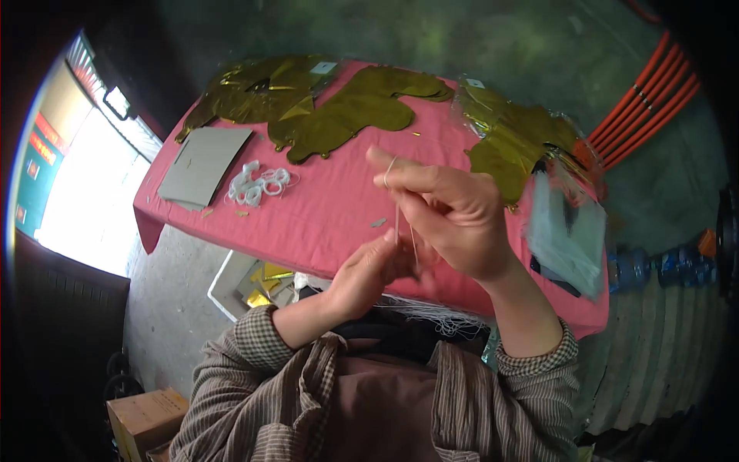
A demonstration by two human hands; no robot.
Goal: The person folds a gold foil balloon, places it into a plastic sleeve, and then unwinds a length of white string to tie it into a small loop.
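A thin white string [397,219] is looped round the index finger of my right hand [454,212], which is raised over the pink-covered table with its fingers curled. Strands drop from there to my left hand [366,273], lower and closer to my body. My left thumb and fingers are pinched together on the string, and their tips are partly blurred. A loose bundle of white strings [443,312] hangs at the table's near edge, below both hands.
Flat gold foil balloons [346,115] lie across the far side of the pink tablecloth [308,219]. White ribbon coils [258,183] and grey card sheets [204,163] sit left. Transparent plastic bags [570,235] are right. A white box [227,285] with gold scraps stands below.
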